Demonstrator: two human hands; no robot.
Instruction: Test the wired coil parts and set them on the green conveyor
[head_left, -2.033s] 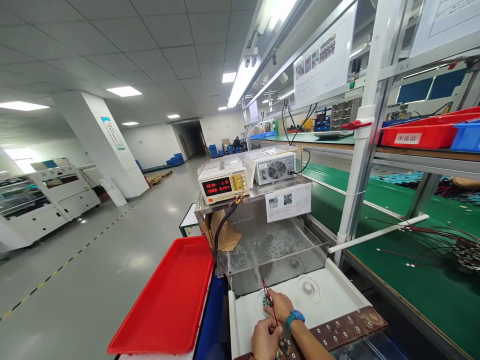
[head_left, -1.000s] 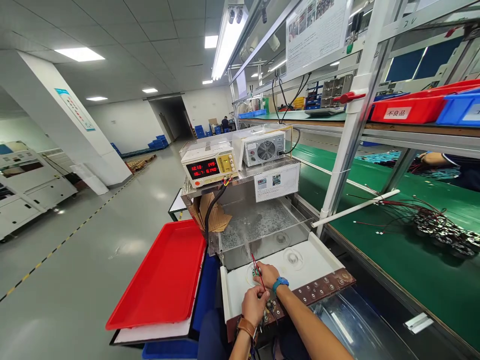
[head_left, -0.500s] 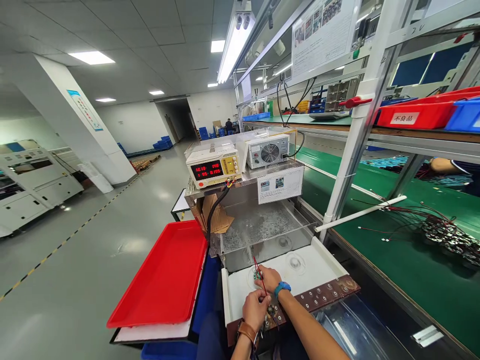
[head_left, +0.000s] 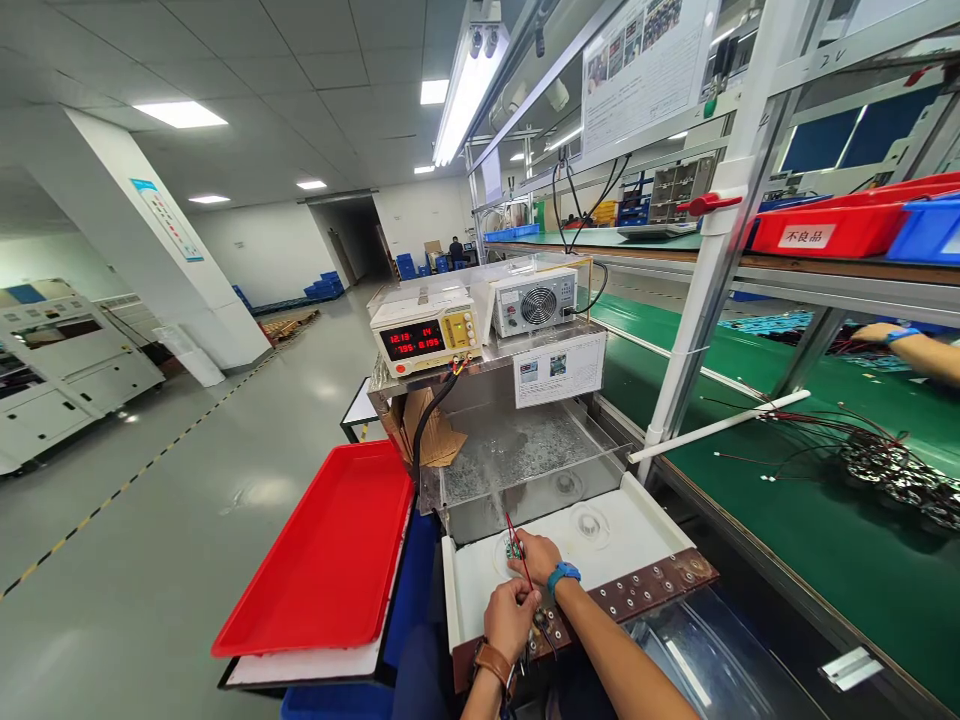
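Note:
My right hand (head_left: 537, 556), with a blue wristband, presses a small green circuit board (head_left: 513, 549) onto a round seat of the white fixture plate (head_left: 637, 530). My left hand (head_left: 511, 617), with a brown watch strap, pinches the board's red and black wires (head_left: 523, 562) down at the brown contact strip (head_left: 645, 589). Both hands are closed. Behind the plate stands a clear acrylic box (head_left: 525, 460). Above it sit a power supply with red digits (head_left: 426, 338) and a grey unit with a fan (head_left: 534, 303).
A red tray (head_left: 330, 560) lies to my left on a blue bin. To the right runs a green bench (head_left: 787, 500) with wired boards (head_left: 885, 465). Another person's arm (head_left: 911, 350) reaches in at far right. Red and blue bins (head_left: 840, 235) sit on the shelf above.
The view dropped and shifted, then settled. My hands stay on the board and wires. The power supply's digits changed. The other person's arm moved further into view at far right.

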